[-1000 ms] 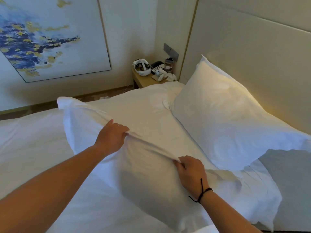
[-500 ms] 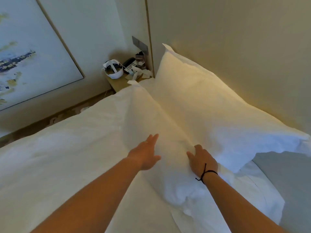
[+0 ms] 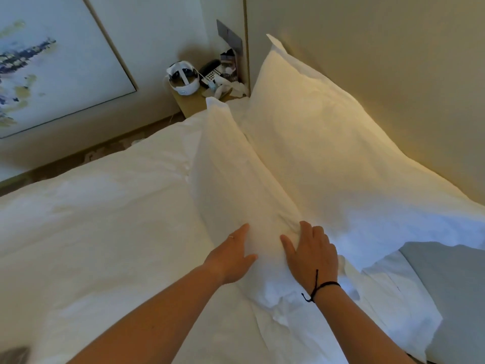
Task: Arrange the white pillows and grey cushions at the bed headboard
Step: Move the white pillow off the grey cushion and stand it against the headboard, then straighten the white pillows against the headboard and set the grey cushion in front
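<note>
headboard [image 3: 367,61] blocked by leaning pillow [image 3: 328,153], open duvet [image 3: 91,219] left, cluttered nightstand [image 3: 194,103] beyond

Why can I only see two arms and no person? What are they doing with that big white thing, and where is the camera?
The camera sits on the person's head and looks down, so you see only their arms, just as you see your own. There is one picture, taken from up there. The left hand and the right hand lie flat with straight fingers on a white pillow, pressing it. Neither has a grip on anything. That pillow lies on the bed in front of a second white pillow, which leans on the headboard. A grey cushion shows at the right edge. In the corner stands a small bedside table with a white headset on it.
</note>
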`<state>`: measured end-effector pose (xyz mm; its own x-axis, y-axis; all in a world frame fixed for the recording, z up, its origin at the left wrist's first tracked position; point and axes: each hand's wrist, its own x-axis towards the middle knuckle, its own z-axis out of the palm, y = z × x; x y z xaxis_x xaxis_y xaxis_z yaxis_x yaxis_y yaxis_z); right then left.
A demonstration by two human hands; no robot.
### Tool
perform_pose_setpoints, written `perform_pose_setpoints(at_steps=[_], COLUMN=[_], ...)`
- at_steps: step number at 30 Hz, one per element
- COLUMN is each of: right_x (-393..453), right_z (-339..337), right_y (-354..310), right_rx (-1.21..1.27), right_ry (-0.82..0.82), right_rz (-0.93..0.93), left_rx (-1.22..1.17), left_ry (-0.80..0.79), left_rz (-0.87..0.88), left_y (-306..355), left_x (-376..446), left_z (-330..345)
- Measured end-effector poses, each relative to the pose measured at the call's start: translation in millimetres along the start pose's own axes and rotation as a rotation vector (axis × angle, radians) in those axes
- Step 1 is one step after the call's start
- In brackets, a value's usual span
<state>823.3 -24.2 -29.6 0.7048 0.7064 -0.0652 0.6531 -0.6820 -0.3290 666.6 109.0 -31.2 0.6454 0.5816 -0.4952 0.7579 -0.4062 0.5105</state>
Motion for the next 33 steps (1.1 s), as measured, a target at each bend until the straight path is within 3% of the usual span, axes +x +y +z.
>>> perform_pose_setpoints(at_steps=[5,10,14,18,27,33], right_x=[-27.1,-72.3,-124.3,-185.7,-336.5,-422.2], right_z=[10.2,51.5,89.3,122.7,190.1,245.3], right_y=[-51.4,-112.4,-164.2,-223.5,-376.0,-433.1], right_rx=[0.01,0.019,0.005,-0.1,-0.348,-0.452], right_ry=[0.011,-0.327,-0.591,-0.74,-0.835,-0.965], right_rz=[-0.218,-0.398,-0.551,-0.773,-1.221,-1.249], left_rx=[0.004,-0.051,-0.247,-0.456,-0.73,-0.865], left_ry=[-0.012,0.044,0.186,0.364,0.648,0.76], left_rz=[-0.125,-0.359,-0.631,-0.889,-1.227,-1.363], left_y=[-62.0,-161.0,-243.2,-314.2,-450.1,-526.5], left_x=[-49.0,-135.0,-224.3,-318.4,-478.7,-544.3], left_z=[9.2,15.5,28.9,48.5,128.8,178.7])
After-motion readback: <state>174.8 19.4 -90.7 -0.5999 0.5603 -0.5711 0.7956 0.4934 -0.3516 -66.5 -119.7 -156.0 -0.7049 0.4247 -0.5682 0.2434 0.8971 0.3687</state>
